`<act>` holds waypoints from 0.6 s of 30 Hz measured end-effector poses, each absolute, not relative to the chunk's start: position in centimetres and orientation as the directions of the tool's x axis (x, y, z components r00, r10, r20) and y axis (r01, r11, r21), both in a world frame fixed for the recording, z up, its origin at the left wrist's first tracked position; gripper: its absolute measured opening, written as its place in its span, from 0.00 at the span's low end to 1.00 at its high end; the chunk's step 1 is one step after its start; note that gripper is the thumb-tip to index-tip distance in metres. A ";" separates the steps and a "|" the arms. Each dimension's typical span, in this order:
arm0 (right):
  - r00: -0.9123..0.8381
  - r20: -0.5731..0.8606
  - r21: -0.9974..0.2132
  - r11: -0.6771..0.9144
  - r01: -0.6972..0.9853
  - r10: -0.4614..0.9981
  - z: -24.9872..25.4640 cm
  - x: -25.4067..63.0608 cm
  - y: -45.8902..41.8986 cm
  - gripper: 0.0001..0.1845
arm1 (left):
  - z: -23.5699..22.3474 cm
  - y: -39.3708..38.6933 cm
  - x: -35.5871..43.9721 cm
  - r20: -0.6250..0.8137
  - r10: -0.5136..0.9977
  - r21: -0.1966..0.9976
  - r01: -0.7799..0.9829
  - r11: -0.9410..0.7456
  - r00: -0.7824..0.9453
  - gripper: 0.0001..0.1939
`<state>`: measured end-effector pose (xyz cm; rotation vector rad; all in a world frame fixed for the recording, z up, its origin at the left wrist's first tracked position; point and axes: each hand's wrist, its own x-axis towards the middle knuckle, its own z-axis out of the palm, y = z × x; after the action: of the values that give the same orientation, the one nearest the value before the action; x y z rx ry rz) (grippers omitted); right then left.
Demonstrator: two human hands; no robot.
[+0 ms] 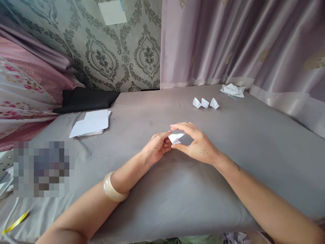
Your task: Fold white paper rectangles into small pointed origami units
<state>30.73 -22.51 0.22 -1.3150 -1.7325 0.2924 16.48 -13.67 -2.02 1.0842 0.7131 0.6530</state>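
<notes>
A small folded white paper piece (175, 137) is held just above the grey bed sheet (248, 152), pinched from both sides. My left hand (156, 147) grips its left edge with closed fingers. My right hand (195, 144) pinches its right side between thumb and fingers. A cream bangle (111, 189) sits on my left forearm. Three finished small folded paper pieces (205, 103) stand in a row farther back on the sheet.
A stack of white paper sheets (90, 123) lies at the left. Crumpled paper scraps (233, 90) lie at the back right by the lilac curtain (241, 44). A black cloth (85, 99) and floral pillows (22, 88) sit at the left. A yellow strip (15, 223) lies at the lower left.
</notes>
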 end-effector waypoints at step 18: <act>0.257 0.048 -0.946 -0.039 0.322 0.965 0.6 30.7 -22.7 0.10 | -1.2 -15.2 16.0 -0.059 0.874 0.998 0.019 0.058 0.483 0.22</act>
<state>30.72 -22.67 0.59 -1.5553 -1.2391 0.8306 15.97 -15.23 -1.16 1.3656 0.8619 0.7881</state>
